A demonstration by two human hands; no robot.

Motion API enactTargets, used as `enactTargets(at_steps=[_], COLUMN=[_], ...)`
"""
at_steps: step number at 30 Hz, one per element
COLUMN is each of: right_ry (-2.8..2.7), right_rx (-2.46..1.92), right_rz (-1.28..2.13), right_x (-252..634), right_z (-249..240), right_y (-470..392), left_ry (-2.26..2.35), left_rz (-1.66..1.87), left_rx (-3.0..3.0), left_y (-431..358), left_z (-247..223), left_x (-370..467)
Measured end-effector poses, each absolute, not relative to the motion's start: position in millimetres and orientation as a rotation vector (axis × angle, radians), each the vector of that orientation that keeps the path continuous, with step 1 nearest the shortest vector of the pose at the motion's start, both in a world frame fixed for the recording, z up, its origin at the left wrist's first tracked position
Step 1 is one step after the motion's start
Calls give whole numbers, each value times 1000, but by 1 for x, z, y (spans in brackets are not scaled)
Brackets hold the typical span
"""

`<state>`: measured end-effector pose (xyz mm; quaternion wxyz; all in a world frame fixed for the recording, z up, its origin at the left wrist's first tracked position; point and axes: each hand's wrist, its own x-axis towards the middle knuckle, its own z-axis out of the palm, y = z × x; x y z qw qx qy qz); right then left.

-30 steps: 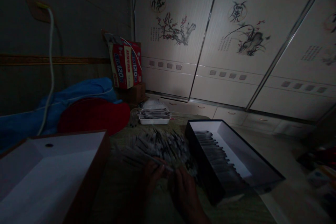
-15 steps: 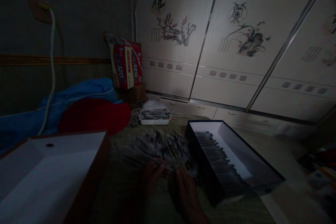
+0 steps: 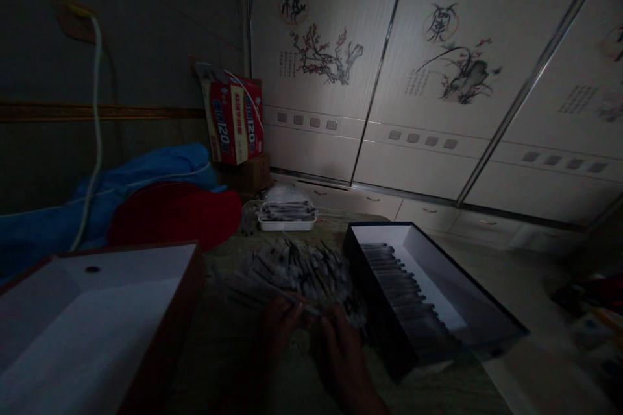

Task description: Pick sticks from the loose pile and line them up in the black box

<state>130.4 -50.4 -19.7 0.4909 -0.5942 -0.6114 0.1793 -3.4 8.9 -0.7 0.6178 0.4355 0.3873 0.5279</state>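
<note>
My left hand (image 3: 280,324) is closed around a thin, pale pen-like stick (image 3: 307,307) over the near side of a pile. The fingers of my right hand (image 3: 343,347) pinch the stick's other end. Dim light and blur hide the finer detail. Beyond both hands spreads the loose pile of slim dark sticks (image 3: 302,269), some with clear, shiny parts. To the right, a dark-edged box with a white inside (image 3: 440,285) holds a row of similar sticks (image 3: 399,285) lying side by side.
A brown-sided box with a white inside (image 3: 131,292) stands at the left. Behind the pile sits a white tray (image 3: 287,225) of more sticks. Red cloth (image 3: 175,214), blue cloth (image 3: 160,165) and a red carton (image 3: 236,120) lie farther back, before sliding cabinet doors (image 3: 316,142).
My right hand has shifted slightly upward, its fingers now on the end of the stick. My left hand has hardly moved, and the boxes and pile look the same.
</note>
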Motion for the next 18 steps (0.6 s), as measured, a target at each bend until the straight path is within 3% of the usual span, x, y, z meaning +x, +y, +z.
enactTargets(at_steps=[3,8,13,18], right_ry=[-1464,-1409,-1502,-1504], right_rx=[-1429,-1366,-1337,-1373], right_rz=[461,225,372,32], right_x=[126,126,126,132], right_z=[-13,-17,-17,-31], right_y=[-51,-51,-51,-46], left_ry=[870,874,864,871], left_rz=[1177,1179,1154,1125], left_rx=[998,1050,1109,1153], left_y=[9,8,9,9], left_z=[1,2,0,0], left_x=[-3,-4,-6,-6])
